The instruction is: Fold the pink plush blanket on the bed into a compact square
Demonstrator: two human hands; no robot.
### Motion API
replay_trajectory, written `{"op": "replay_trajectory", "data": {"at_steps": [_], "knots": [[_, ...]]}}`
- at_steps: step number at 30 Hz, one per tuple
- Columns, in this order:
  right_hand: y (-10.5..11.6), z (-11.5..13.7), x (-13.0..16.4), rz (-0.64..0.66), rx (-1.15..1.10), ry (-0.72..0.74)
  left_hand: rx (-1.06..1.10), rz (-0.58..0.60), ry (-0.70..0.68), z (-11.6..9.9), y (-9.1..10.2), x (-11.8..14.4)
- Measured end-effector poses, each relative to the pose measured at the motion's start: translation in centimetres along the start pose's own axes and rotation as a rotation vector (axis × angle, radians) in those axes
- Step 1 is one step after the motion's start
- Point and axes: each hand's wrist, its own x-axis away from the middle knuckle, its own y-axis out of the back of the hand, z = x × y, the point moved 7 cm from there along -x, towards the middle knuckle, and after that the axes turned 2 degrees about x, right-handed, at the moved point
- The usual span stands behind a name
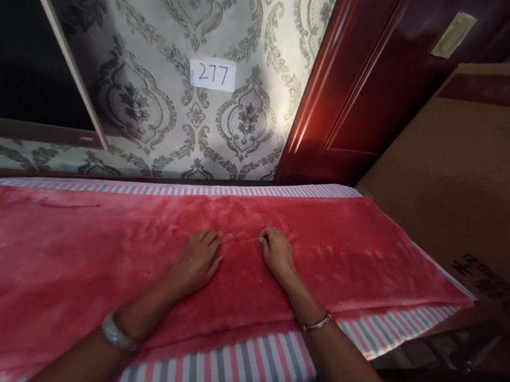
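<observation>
Had left forearm (89, 360) closest, left hand (197, 257) curled on the red fleece (232, 294) laid over striped cloth (207, 369), couldn't make out if gripping. Then had right hand (276, 253), thumb and fingertips together, apparently pinching fleece. Looked like mid-straightening, tbh; probably called for a gentle, even pull next.

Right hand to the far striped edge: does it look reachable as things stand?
Probably yes: the right hand is at the red cloth, and nothing but that cloth's surface appears to lie between it and the far striped edge.
</observation>
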Motion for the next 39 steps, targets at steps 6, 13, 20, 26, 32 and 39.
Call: {"op": "replay_trajectory", "data": {"at_steps": [6, 13, 20, 26, 32, 39], "knots": [[0.1, 0.1, -0.2, -0.008, -0.062, -0.008, -0.040, 0.041, -0.009, 0.0, -0.2, -0.1], [3.0, 0.6, 0.9, -0.015, -0.129, -0.048, -0.008, 0.033, -0.018, 0.3, 0.0, -0.4], [4.8, 3.9, 8.8, 0.016, -0.214, 0.004, -0.002, 0.050, -0.041, -0.3, 0.3, -0.6], [3.1, 4.5, 10.0, 0.059, 0.024, -0.092, -0.017, 0.076, -0.016, -0.4, 0.2, -0.5], [3.9, 3.5, 9.4, -0.086, -0.039, -0.142, -0.028, 0.097, -0.017, -0.4, 0.2, -0.5], [4.0, 2.3, 9.7, -0.179, -0.158, -0.201, 0.006, 0.078, -0.027, -0.3, 0.2, -0.5]]}}
